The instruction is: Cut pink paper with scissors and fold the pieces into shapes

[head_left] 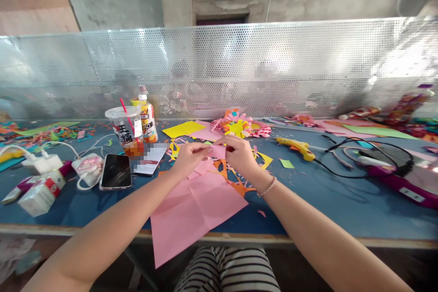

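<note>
Your forearms [112, 223] reach over the blue bench [328, 205]; between them, a large pink sheet [198, 205] overhangs its near edge. Beyond it, your left hand [191, 157] and right hand [241, 153], nearly closed, pinch a small pink paper [218, 151].

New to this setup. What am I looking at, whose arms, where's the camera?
No machine here: these are a person's bare hands. There is one picture, from a camera worn on their head, looking forward and down, so the arms reach in from below. The left hand and right hand pinch a small pink paper between them. Below it, a creased pink sheet overhangs the near edge of the blue table. Also on the table: a phone, cup and bottle to the left, paper flowers behind the hands, a yellow glue gun to the right.
</note>
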`<state>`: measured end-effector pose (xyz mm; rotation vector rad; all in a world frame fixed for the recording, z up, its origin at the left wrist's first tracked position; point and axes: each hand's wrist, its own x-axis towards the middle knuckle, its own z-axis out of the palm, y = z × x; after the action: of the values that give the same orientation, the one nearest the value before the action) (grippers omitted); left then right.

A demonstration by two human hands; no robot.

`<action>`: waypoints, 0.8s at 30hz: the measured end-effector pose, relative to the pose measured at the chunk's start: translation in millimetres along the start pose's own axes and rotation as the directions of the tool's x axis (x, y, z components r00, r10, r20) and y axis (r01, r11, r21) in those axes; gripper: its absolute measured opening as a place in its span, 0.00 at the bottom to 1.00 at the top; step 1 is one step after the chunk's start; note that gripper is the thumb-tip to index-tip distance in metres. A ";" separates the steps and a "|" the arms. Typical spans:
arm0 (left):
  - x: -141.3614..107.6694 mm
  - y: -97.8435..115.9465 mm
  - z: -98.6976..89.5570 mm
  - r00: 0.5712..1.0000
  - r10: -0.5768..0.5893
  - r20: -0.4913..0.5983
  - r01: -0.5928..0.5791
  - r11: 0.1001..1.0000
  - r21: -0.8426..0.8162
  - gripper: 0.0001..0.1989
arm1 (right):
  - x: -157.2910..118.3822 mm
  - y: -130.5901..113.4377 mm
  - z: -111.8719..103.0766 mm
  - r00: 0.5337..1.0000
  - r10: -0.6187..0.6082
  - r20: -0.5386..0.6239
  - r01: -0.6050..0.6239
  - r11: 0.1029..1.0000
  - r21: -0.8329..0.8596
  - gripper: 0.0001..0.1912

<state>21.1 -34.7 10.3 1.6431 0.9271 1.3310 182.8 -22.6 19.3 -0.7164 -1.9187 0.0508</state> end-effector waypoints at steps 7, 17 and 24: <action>-0.8 2.5 1.2 0.999 -0.004 -0.043 0.005 1.000 0.011 0.12 | -0.5 -3.3 -0.8 0.997 -0.080 -0.007 0.080 0.996 0.037 0.24; -2.5 5.2 5.7 0.994 -0.071 -0.080 0.056 0.983 -0.174 0.15 | -0.6 -5.6 5.2 0.999 -0.027 -0.028 0.030 0.995 0.095 0.19; -1.9 4.3 4.4 0.995 -0.063 -0.082 0.044 0.975 -0.217 0.17 | -0.8 -2.2 7.3 1.000 0.010 -0.018 -0.007 0.988 0.153 0.15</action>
<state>25.3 -38.8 13.0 1.3952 0.8408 1.4243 175.9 -22.8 16.1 -0.6193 -1.8710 0.1938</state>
